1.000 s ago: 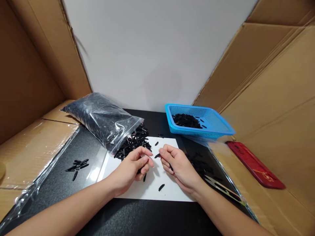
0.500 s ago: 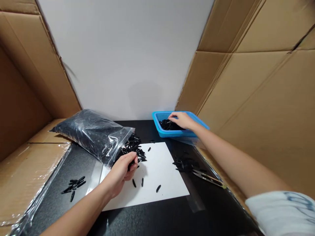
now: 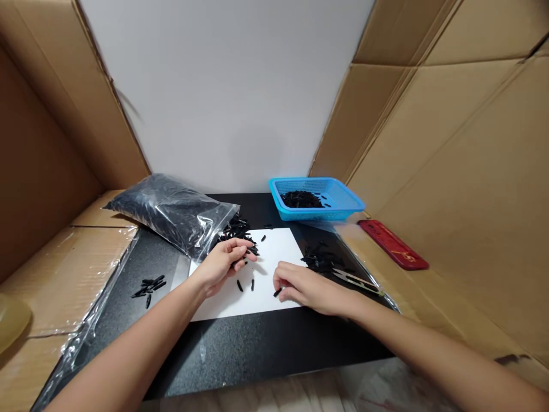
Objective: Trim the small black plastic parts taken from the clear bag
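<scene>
Cardboard walls (image 3: pixel 450 143) enclose black tabletop (image 3: pixel 240 349); white sheet (image 3: pixel 274 252), blue basket (image 3: pixel 343 200)

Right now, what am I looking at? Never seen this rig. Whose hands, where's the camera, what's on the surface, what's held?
No machine: one person with bare hands, filmed by a camera on their head, looking forward and down. A black mat carries a white sheet. The left hand is curled on small black pieces spilling from a clear bag. The right hand pinches one loose black piece on the sheet. Behind sit a blue basket with more pieces, metal snips and a red case. Cardboard walls surround everything.
</scene>
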The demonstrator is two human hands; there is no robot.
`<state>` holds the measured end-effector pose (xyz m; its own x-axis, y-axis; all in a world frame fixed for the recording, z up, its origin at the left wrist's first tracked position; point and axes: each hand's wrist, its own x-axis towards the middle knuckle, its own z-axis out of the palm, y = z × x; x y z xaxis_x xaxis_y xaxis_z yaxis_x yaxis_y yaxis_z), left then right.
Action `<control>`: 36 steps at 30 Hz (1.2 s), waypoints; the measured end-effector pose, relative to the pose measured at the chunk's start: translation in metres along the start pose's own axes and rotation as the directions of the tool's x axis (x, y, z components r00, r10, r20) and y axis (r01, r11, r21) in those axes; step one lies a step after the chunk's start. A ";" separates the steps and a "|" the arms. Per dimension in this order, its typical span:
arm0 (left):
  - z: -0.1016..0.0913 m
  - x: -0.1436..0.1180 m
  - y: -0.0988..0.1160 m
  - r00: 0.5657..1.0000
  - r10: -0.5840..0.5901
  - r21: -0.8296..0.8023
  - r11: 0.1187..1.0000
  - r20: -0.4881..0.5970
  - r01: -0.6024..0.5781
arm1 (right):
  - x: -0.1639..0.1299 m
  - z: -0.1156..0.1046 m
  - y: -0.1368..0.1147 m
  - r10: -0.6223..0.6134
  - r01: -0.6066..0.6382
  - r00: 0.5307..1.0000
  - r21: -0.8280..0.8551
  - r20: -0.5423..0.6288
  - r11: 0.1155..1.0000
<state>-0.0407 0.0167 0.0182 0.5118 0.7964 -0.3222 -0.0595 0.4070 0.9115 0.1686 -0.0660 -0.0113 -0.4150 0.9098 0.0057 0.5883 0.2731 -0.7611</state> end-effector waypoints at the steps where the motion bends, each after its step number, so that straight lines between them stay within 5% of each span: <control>1: -0.001 0.001 0.000 1.000 0.015 0.005 1.000 -0.001 -0.015 | 0.003 -0.001 -0.001 -0.003 0.003 1.000 0.008 -0.004 1.000; 6: -0.006 0.001 0.003 0.996 0.090 0.032 0.995 0.004 -0.090 | 0.021 -0.013 -0.009 -0.005 0.014 0.997 0.115 -0.079 0.993; 11: -0.004 -0.003 0.005 0.991 0.131 0.039 0.991 -0.021 -0.130 | 0.045 -0.020 -0.013 0.021 0.075 0.957 0.316 -0.290 0.946; 23: -0.004 0.015 0.002 0.973 0.223 0.067 0.973 -0.051 -0.219 | 0.074 0.007 0.004 0.155 0.225 0.827 0.572 -0.540 0.789; 29: -0.006 0.011 -0.009 0.945 0.308 0.136 0.947 -0.109 -0.292 | 0.070 0.009 0.012 0.186 0.234 0.777 0.550 -0.602 0.802; 36: -0.007 0.012 -0.016 0.939 0.299 0.111 0.952 -0.168 -0.284 | 0.068 0.010 0.017 0.072 0.255 0.734 0.372 -0.676 0.893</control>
<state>-0.0395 0.0231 -0.0022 0.3188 0.9450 -0.0728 -0.1064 0.1120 0.9880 0.1431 -0.0033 -0.0302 0.2068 0.8982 0.3879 0.1615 0.3597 -0.9190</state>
